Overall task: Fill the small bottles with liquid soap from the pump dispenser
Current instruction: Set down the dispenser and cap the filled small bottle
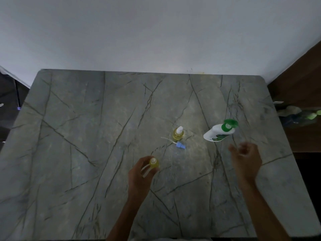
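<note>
I see the left hand (139, 174) gripping a small bottle (154, 163) of yellow liquid toward the desk's (86, 136) front edge, the right hand (245, 158) blurred, loosely curled and empty, near the green-topped soap dispenser (218, 133) toward the right edge.

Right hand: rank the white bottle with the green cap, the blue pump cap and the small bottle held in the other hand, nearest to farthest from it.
1. white bottle: just beyond the right hand, slightly to its left.
2. blue pump cap: lying further left.
3. small bottle: farthest left, gripped by the left hand.
</note>
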`<state>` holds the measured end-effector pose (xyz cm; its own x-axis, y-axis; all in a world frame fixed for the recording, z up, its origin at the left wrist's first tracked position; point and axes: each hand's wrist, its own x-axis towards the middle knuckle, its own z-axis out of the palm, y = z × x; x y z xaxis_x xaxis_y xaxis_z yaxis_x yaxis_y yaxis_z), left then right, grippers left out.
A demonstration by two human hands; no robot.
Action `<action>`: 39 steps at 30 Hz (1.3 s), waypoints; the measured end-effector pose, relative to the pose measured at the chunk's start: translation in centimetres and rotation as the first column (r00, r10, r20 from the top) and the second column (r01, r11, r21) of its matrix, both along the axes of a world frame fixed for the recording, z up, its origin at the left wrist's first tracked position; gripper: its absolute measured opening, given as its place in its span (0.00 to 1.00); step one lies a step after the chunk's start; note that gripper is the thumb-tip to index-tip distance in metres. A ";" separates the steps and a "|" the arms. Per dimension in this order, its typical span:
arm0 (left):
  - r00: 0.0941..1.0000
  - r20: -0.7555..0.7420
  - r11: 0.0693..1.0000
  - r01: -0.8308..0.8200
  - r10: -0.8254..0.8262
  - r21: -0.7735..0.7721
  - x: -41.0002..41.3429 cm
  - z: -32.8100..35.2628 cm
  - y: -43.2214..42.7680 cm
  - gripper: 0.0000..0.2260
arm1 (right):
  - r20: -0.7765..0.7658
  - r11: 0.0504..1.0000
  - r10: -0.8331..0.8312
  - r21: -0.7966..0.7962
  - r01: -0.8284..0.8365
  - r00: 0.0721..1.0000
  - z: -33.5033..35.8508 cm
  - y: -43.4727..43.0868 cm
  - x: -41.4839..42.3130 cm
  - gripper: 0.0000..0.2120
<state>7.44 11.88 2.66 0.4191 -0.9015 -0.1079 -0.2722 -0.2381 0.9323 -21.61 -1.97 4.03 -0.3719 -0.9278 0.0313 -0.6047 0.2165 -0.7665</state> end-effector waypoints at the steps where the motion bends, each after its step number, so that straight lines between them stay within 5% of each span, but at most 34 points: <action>1: 1.000 -0.004 1.000 -0.003 0.003 0.000 -0.1 0.1 0.1 0.13 | -0.011 0.998 0.067 -0.005 -0.067 0.998 -0.6 1.0 1.5 0.18; 6: 0.999 -0.032 1.000 -0.008 0.008 0.011 -0.6 0.6 0.6 0.14 | 0.064 0.897 0.433 0.066 -0.437 0.899 -4.3 0.8 8.7 0.15; 13: 0.998 -0.051 1.000 -0.028 0.027 -0.012 -0.8 0.8 1.3 0.14 | 0.083 0.875 0.442 0.181 -0.450 0.893 -7.8 -0.9 11.9 0.20; 22: 0.999 -0.017 0.999 0.040 -0.040 -0.012 -0.9 0.8 1.6 0.13 | 0.040 0.844 0.507 0.183 -0.505 0.861 -9.1 -0.2 11.8 0.11; 29: 0.999 0.038 0.999 0.039 -0.039 -0.017 -1.1 1.0 1.1 0.12 | 0.133 0.836 0.547 -0.036 -0.547 0.827 -0.2 3.8 9.6 0.12; 39: 0.997 0.073 0.995 0.030 -0.023 -0.098 -2.1 1.2 0.2 0.13 | -0.192 0.603 0.760 -0.147 -0.784 0.621 9.2 6.0 7.3 0.16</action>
